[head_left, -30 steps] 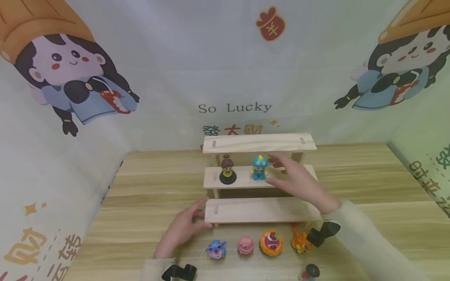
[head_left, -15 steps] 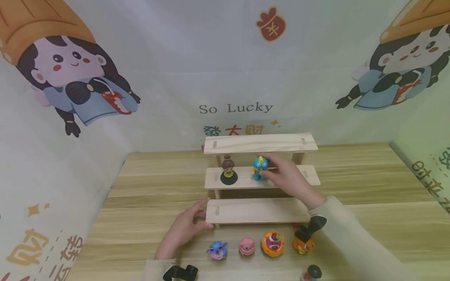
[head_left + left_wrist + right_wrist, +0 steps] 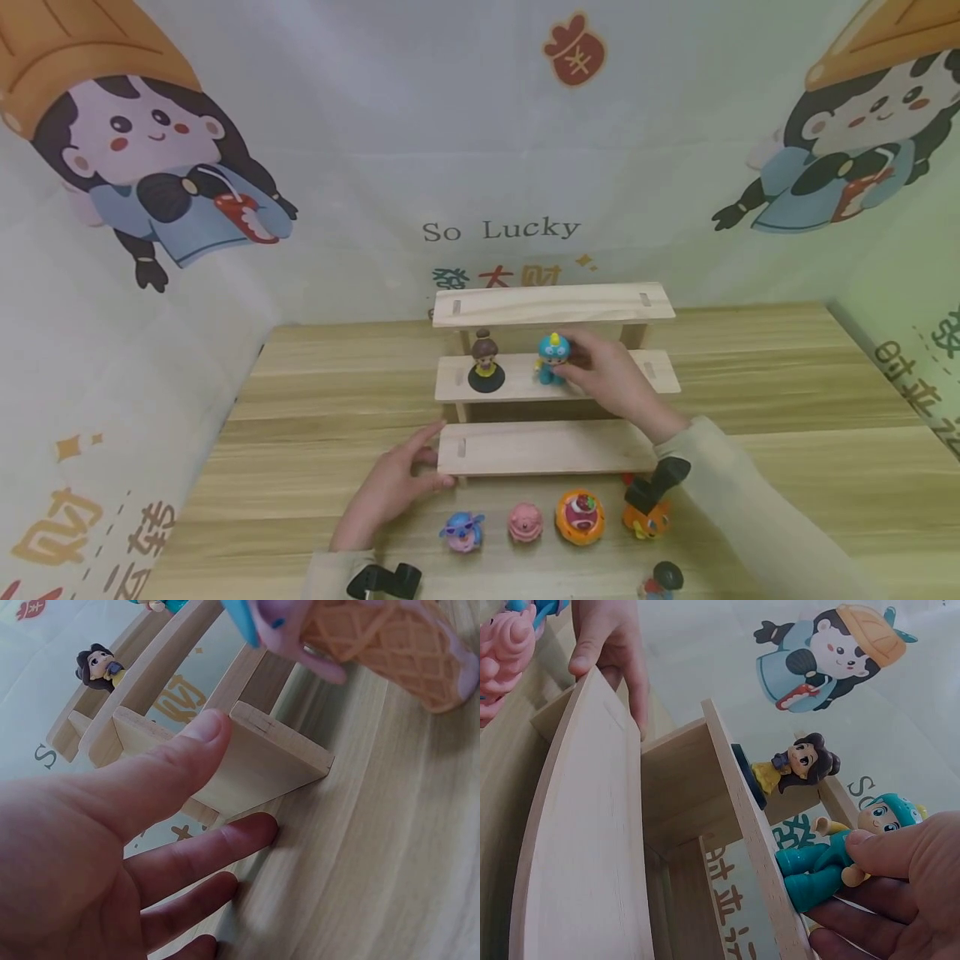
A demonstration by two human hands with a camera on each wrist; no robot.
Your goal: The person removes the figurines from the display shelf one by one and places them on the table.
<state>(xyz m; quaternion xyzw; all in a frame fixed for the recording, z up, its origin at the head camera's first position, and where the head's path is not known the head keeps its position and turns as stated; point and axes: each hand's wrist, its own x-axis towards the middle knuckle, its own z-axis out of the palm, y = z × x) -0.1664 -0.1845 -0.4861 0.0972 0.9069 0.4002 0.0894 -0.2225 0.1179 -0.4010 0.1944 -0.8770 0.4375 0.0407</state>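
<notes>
My right hand (image 3: 618, 375) pinches a toy figure (image 3: 553, 352) in a teal suit and helmet with a yellow crest. In the right wrist view its thumb presses the figure's chest, and the teal boots (image 3: 802, 881) meet the middle tier's board. My left hand (image 3: 393, 483) rests at the left end of the bottom tier of a three-step wooden display stand (image 3: 555, 448). Its thumb touches the front corner and its other fingers stretch out along the side. Left of the teal figure, a brown-haired doll figurine (image 3: 486, 362) stands upright on a round black base.
In front of the stand sit a blue toy with sunglasses (image 3: 462, 532), a pink toy (image 3: 525, 523), a round orange cake-like toy (image 3: 580, 517), an orange toy (image 3: 647, 521) partly behind the right wrist mount, and a black-capped figure (image 3: 663, 579). A printed curtain (image 3: 360, 167) hangs behind.
My right hand has moved left from beside the teal figure and closed its thumb and fingers on it. The figure stays at about the same place; the left hand has not moved.
</notes>
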